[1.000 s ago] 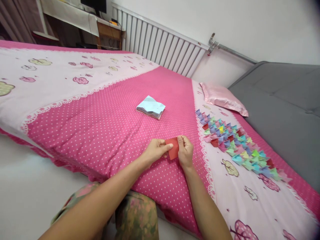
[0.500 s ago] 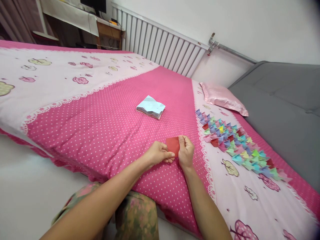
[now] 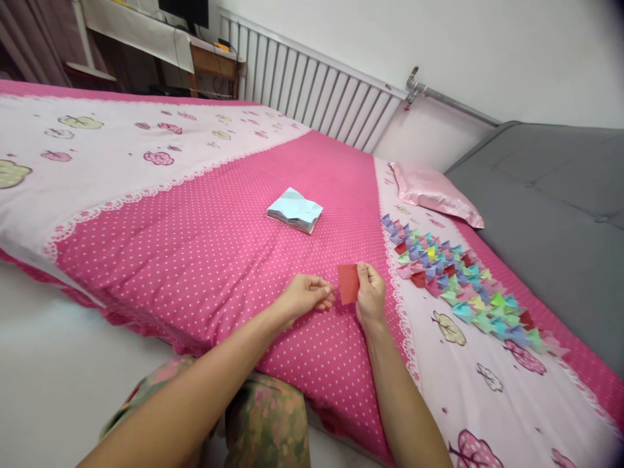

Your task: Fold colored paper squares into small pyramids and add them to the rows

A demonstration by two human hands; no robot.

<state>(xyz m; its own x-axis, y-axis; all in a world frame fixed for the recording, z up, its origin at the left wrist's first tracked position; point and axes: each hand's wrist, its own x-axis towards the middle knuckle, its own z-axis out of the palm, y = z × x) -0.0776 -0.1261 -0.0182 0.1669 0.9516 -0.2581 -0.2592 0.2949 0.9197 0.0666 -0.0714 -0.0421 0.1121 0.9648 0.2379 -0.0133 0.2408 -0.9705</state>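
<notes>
A small square of red paper (image 3: pixel 348 284) is pinched between the thumb and fingers of my right hand (image 3: pixel 371 291), above the near part of the bed. Just left of the paper is my left hand (image 3: pixel 307 296), apart from it, its fingers loosely curled but not closed and nothing in them. Farther off on the dotted pink cover lies a stack of pale blue paper sheets (image 3: pixel 295 207). Rows of small folded paper shapes (image 3: pixel 453 276) in many colours stand to the right of my right hand.
The bed (image 3: pixel 209 227) has a pink and white cover. A pink pillow (image 3: pixel 436 194) rests near the grey padded headboard (image 3: pixel 546 195). Behind the bed are a white radiator (image 3: pixel 312 78) and a pipe (image 3: pixel 453 101). A desk (image 3: pixel 214 60) with a monitor (image 3: pixel 184 10) stands at the far left.
My left hand has let go of the red paper and drawn slightly left. My right hand has moved a little to the right with the paper in it.
</notes>
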